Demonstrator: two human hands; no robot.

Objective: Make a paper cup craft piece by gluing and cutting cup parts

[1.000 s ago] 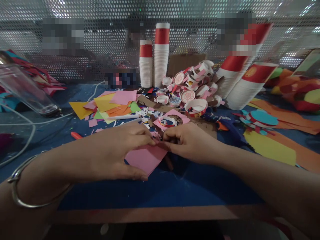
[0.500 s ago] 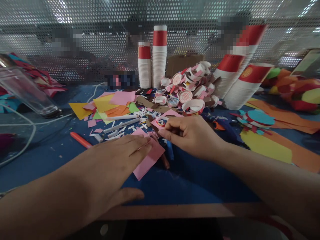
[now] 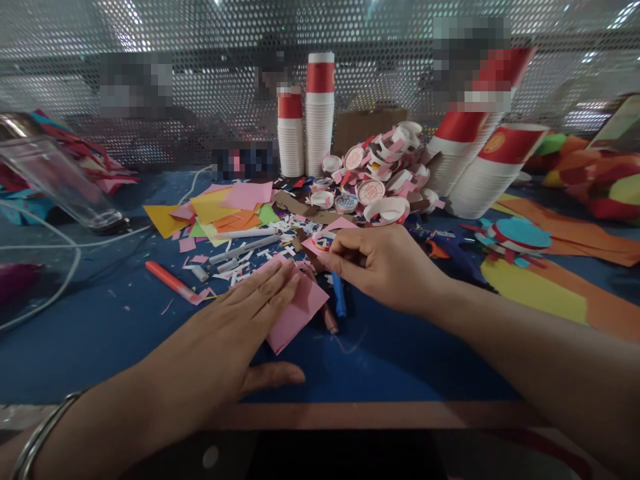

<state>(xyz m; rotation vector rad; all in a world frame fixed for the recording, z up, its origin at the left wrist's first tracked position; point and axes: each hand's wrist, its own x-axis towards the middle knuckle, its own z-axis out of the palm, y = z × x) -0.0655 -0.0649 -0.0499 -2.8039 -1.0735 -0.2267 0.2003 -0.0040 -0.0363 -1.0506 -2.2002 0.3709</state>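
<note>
My left hand [image 3: 245, 313] lies flat on a folded-looking pink paper [image 3: 303, 310], fingers together and outstretched, thumb apart on the table. My right hand [image 3: 385, 267] is closed in a pinch at the edge of a small white ring cut from a paper cup [image 3: 320, 241], with a red band; its fingertips are partly hidden. The ring rests on or over another pink paper [image 3: 311, 251]. Between the two hands lie a blue marker [image 3: 339, 297] and a brown marker [image 3: 329, 319].
Cut cup bottoms [image 3: 371, 192] with pink strips are heaped behind my hands. Tall stacks of paper cups [image 3: 320, 127] stand at the back. Coloured paper [image 3: 215, 203], scraps and a red marker [image 3: 170, 280] lie leftward, near a clear bottle [image 3: 65, 177]. A turquoise-topped craft [image 3: 520, 235] sits rightward.
The view has shifted slightly, showing more of my left wrist and its bracelet. My left hand has slid a little on the pink paper; my right hand keeps its pinch.
</note>
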